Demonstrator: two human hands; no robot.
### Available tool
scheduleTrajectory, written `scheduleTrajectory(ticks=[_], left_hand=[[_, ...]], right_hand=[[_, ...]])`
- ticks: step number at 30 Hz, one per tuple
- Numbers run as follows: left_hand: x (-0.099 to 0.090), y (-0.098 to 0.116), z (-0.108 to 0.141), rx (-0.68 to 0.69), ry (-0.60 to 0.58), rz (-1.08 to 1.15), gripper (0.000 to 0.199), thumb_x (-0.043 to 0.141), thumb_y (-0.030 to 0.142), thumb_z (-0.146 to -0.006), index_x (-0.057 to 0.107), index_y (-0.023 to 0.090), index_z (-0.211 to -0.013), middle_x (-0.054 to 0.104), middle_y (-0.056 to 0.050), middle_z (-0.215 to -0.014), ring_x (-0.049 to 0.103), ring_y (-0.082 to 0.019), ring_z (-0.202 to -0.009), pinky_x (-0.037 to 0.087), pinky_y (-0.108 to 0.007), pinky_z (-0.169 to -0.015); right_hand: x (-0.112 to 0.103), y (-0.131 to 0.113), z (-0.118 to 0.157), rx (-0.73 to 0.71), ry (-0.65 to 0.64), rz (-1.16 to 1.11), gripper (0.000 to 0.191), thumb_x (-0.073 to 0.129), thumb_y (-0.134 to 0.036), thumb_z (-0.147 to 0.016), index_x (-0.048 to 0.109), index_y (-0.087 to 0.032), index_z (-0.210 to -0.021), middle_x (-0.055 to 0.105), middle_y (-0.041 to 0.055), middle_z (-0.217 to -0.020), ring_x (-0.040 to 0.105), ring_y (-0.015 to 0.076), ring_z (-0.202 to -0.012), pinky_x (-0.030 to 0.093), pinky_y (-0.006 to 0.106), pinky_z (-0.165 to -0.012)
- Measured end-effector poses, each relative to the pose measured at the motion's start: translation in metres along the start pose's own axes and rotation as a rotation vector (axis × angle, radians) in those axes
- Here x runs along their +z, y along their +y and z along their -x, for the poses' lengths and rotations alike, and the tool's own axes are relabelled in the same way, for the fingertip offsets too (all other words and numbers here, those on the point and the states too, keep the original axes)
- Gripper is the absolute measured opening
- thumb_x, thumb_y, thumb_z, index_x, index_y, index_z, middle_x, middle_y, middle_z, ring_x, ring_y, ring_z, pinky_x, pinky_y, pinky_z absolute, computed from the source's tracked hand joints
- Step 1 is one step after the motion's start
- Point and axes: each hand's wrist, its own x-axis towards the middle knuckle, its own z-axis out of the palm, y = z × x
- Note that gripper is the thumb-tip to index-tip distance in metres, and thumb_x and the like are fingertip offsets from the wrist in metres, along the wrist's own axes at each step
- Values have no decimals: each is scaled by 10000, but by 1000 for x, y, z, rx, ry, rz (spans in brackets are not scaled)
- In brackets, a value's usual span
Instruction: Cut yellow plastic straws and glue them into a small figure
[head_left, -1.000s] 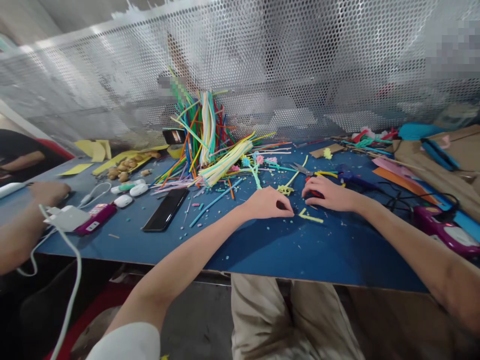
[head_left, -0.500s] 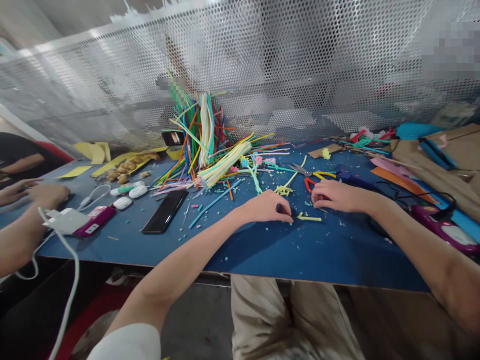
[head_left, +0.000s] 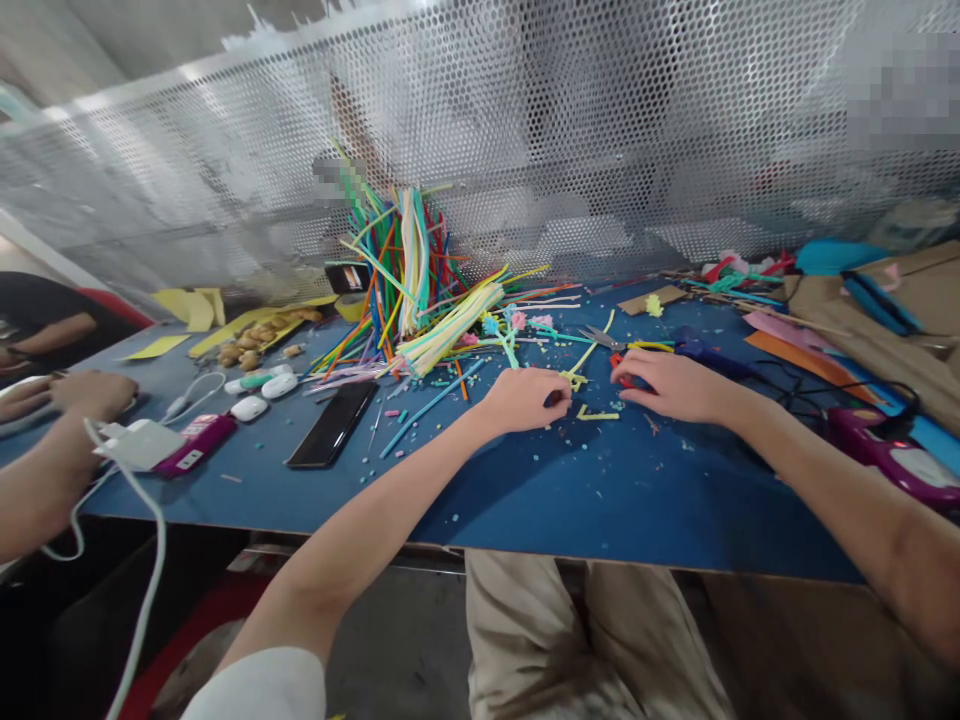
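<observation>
My left hand (head_left: 529,400) hovers low over the blue table with its fingers curled and thumb and forefinger brought together. Whatever is in that pinch is hidden. Just past its fingertips lies a twisted yellow pipe cleaner (head_left: 574,380). A short bent yellow pipe cleaner piece (head_left: 600,416) rests on the table between my hands. My right hand (head_left: 664,387) is beside a pair of scissors with red handles (head_left: 619,368), its fingers apart and partly covering the handles. Behind my left hand are pipe-cleaner flowers, pink (head_left: 518,321) and blue (head_left: 490,325), on green stems.
A large heap of coloured pipe cleaners (head_left: 411,270) stands against the perforated metal screen (head_left: 600,130). To the left lie a black phone (head_left: 334,425) and a purple power strip (head_left: 196,444). Another person's hand (head_left: 94,393) is at far left. A purple device (head_left: 900,455) sits right.
My left hand has drawn slightly away from the table's front edge. The short bent yellow piece has shifted left and back. My right hand has slid a little left, fingers spreading.
</observation>
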Motion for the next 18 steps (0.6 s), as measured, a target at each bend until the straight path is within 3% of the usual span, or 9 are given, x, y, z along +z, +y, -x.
scheduleTrajectory(ticks=[2, 5, 11, 18], left_hand=[[1, 0, -1, -23, 5, 5, 219, 474, 348, -943, 677, 263, -942, 725, 30, -911, 659, -147, -837, 376, -231, -609], [2, 0, -2, -36, 25, 16, 246, 438, 376, -969, 656, 263, -967, 720, 23, -917, 659, -156, -864, 381, -232, -634], [7, 2, -3, -96, 70, 37, 240, 412, 377, -984, 613, 247, -1008, 699, 9, -837, 641, -161, -765, 354, -245, -598], [16, 0, -6, -63, 136, 169, 270, 436, 406, -983, 628, 219, -948, 694, -1, -975, 625, -145, -854, 395, -242, -674]], right_hand=[[10, 1, -5, -40, 114, 80, 403, 461, -451, -949, 615, -253, -1263, 602, 108, -1267, 537, 300, -1111, 412, 455, -929], [21, 3, -11, -64, 136, 154, 374, 431, -467, -968, 643, -324, -1241, 573, 62, -1344, 466, 327, -1169, 338, 526, -968], [22, 2, -15, -21, 135, 86, 346, 463, -518, -950, 718, -285, -916, 605, 62, -1232, 462, 301, -1100, 320, 485, -940], [25, 3, -17, 7, 69, 33, 334, 426, -447, -970, 657, -220, -891, 618, 88, -1075, 486, 274, -1009, 333, 450, -910]])
